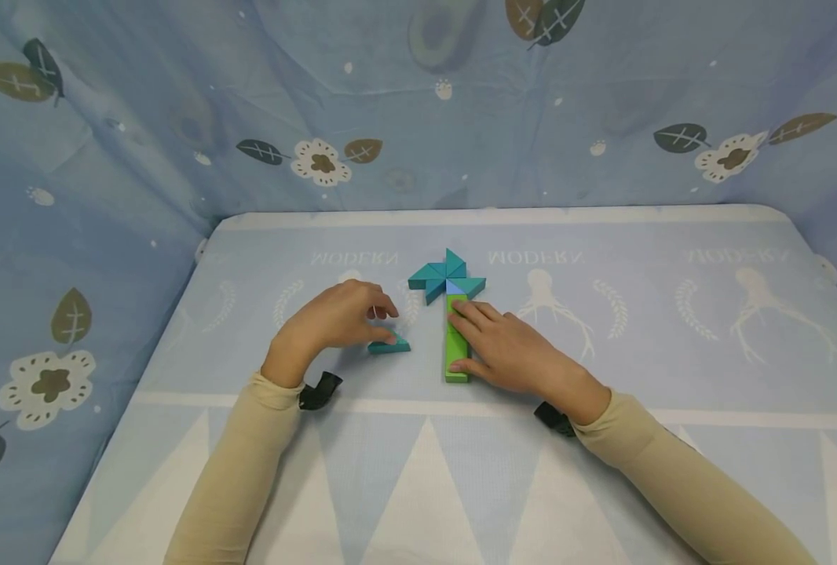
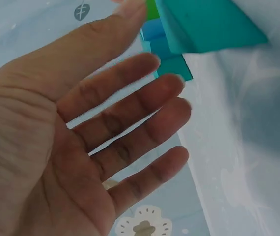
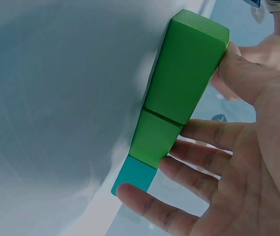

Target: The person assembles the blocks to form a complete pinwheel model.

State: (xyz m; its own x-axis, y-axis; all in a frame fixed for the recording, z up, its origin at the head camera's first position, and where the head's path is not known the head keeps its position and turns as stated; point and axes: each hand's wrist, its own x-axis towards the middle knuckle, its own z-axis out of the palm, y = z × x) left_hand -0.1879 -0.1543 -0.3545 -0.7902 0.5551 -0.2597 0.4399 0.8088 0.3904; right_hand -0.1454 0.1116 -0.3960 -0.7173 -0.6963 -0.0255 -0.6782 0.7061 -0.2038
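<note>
A loose teal triangular block [image 1: 390,347] lies on the table, left of a pinwheel figure. My left hand [image 1: 351,314] is over it, thumb tip right at the block and the other fingers extended and spread, as the left wrist view shows. My right hand [image 1: 513,353] lies along the right side of two green blocks [image 1: 457,345] set end to end as a stem. In the right wrist view its thumb and fingertips touch the edge of the green blocks [image 3: 179,73], fingers nearly straight. Teal triangular blocks [image 1: 433,271] form the pinwheel above the stem, with a small blue triangle [image 1: 452,287] at the junction.
The table carries a pale blue and white printed cloth [image 1: 673,314]. Behind and to the left hangs a blue curtain [image 1: 390,94] with flowers and leaves. Black straps [image 1: 321,391] show at both wrists, below beige sleeves.
</note>
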